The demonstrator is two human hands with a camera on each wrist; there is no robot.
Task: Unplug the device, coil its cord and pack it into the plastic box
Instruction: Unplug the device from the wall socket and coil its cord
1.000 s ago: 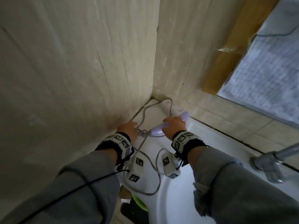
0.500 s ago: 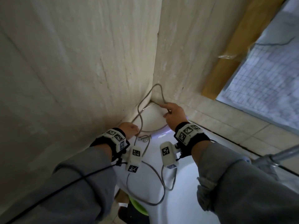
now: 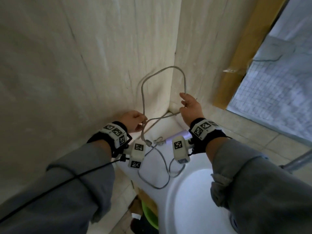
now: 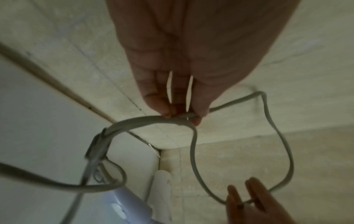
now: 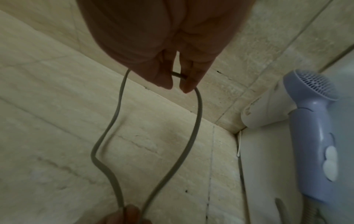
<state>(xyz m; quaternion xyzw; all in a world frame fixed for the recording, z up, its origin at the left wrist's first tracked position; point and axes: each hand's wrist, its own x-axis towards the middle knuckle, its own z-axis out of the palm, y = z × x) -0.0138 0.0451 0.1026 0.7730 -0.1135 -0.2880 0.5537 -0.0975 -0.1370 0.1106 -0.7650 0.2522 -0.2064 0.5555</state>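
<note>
Beige tiled corner (image 3: 173,48) backs both hands (image 3: 133,120) pinching cord (image 3: 168,68) beside hairdryer (image 5: 314,136).

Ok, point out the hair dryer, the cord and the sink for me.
hair dryer (image 5: 314,153): right wrist view, on its purple handle.
cord (image 3: 143,92): head view, on the left side of the raised loop.
sink (image 3: 189,196): head view, on the bare white basin.

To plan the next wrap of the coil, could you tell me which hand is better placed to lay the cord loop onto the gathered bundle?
Probably the right hand: it pinches the raised cord loop, while the left hand grips the gathered turns.
</note>
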